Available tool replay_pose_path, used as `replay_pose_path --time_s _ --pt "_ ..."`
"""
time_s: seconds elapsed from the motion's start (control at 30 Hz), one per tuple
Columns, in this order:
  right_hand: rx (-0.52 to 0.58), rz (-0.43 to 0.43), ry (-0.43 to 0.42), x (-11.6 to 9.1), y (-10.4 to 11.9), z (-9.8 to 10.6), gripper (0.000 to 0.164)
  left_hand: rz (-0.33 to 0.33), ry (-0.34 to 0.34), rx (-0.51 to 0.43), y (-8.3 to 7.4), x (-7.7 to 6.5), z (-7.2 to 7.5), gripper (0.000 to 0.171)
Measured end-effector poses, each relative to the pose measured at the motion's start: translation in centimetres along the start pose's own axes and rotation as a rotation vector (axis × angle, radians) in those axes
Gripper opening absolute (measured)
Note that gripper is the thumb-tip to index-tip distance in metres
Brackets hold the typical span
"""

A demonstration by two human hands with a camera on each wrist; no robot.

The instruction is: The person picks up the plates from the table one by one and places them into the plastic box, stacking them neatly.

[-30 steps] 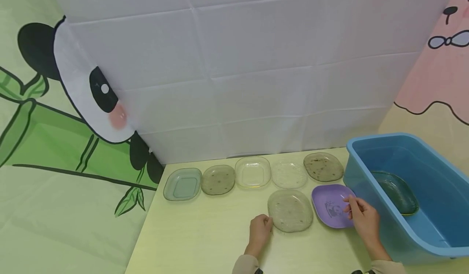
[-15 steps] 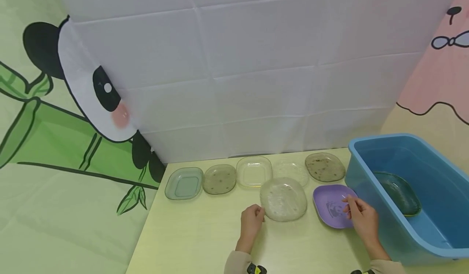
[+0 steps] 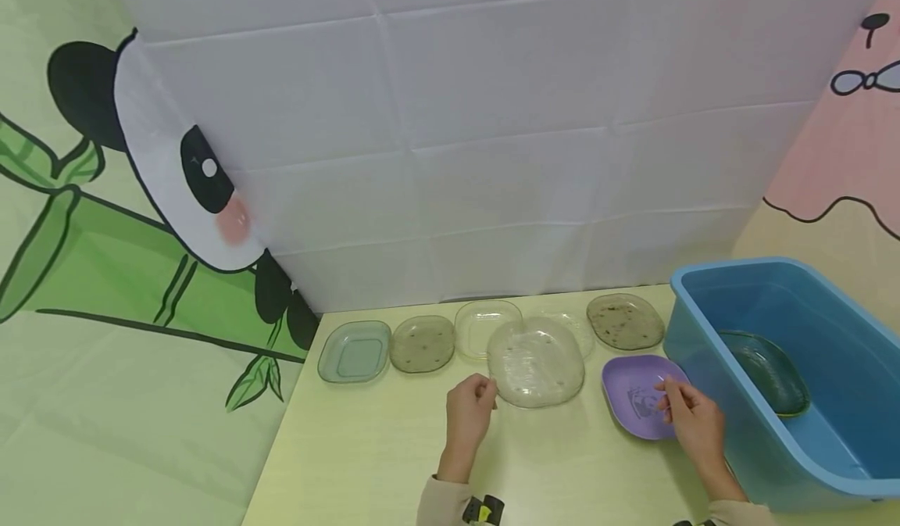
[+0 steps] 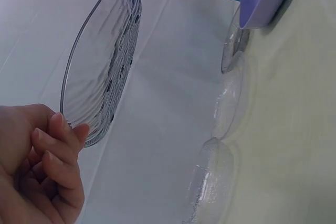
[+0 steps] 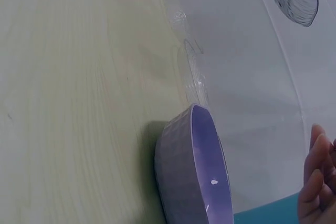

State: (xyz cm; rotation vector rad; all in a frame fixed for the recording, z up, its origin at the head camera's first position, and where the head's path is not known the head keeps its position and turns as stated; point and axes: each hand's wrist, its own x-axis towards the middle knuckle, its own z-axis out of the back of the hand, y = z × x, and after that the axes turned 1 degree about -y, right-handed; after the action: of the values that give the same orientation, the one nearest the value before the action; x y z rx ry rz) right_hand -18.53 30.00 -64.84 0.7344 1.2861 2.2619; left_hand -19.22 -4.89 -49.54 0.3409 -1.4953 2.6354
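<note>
My left hand (image 3: 467,415) pinches the rim of a clear, ripple-textured plate (image 3: 536,363) between thumb and fingers. In the left wrist view this plate (image 4: 102,64) is tilted and held up off the table, with nothing under it. From the head camera it overlaps two clear dishes behind it. My right hand (image 3: 692,426) hovers above a purple dish (image 3: 633,397) with a dark printed figure. Its fingers are loosely bent and hold nothing. In the right wrist view those fingers (image 5: 315,166) are apart from the purple dish (image 5: 181,169).
Along the back edge stand a greenish square dish (image 3: 354,352), a grey-brown dish (image 3: 422,345), two clear dishes and a speckled dish (image 3: 626,321). A blue tub (image 3: 731,409) at the right contains a dark green dish (image 3: 766,373).
My left hand has lifted the clear plate and moved it up and to the left, toward the back row. My right hand stays over the purple dish.
</note>
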Motion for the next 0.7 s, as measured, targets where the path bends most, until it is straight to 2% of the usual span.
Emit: replay_pose_path --time_s 0.27,0.53,0.7 --pt "0.006 0.003 0.02 -0.34 0.17 -0.07 0.03 0.0 -0.045 -0.059 -0.45 -0.01 0.86 0.019" --pt "0.021 -0.003 0.028 -0.45 0.49 -0.15 0.034 0.021 -0.048 -0.069 -0.22 -0.1 0.91 0.021" --pt "0.032 0.021 0.035 -0.54 0.78 -0.24 0.034 0.017 -0.038 -0.084 0.03 -0.28 0.72 0.021"
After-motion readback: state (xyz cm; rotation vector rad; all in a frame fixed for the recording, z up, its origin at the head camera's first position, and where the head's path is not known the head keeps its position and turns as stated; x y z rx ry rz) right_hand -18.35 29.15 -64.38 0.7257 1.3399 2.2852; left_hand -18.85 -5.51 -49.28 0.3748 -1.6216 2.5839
